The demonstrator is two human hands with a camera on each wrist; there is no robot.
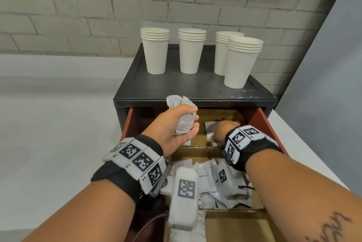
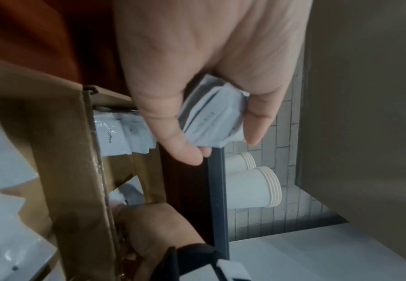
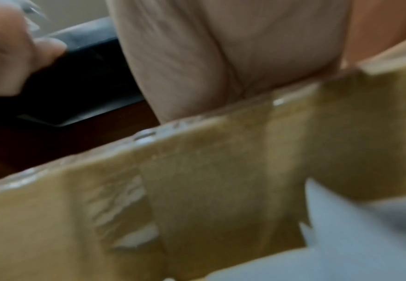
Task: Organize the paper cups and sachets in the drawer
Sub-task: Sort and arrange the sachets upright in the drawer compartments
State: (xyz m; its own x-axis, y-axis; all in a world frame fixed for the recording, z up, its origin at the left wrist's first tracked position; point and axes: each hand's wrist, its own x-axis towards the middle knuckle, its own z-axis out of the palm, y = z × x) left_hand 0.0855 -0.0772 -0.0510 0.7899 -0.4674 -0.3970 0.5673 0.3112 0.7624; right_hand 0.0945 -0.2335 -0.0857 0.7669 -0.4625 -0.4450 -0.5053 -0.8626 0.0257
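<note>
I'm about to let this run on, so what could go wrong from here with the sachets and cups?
The left hand grips a crumpled bunch of sachets above the open drawer; loose ones could slip out. The right hand reaches into the rear compartment, its fingers hidden. The cup stacks stand just behind on the cabinet top; a lifting hand might topple them.

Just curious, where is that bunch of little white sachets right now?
In the head view, the bunch of sachets is clutched in the left hand, above the open drawer, left of the right hand.

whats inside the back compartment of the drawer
The right hand reaches in over a few sachets on bare cardboard; whatever lies under the hand is hidden.
</note>
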